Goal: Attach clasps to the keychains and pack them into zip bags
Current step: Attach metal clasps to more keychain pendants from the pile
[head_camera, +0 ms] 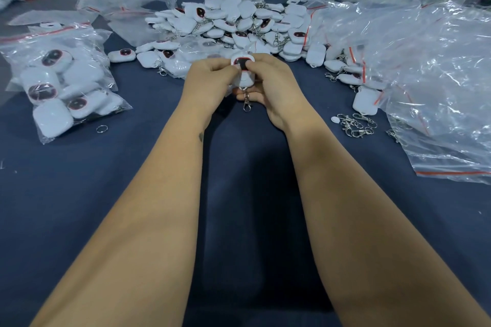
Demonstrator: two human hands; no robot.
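Both hands meet over the middle of the dark blue table [132,167], pinching one white keychain [243,65] between them: the left hand [212,78] curls its fingers round the left edge, the right hand [271,82] curls round the right edge and underside. A metal clasp [247,103] hangs from the keychain's lower end, just above the cloth. Beyond the hands lies a heap of white keychains [239,21]. To the left sits a filled zip bag [61,79]; to the right, loose clasps [357,125] beside a pile of empty zip bags [438,82].
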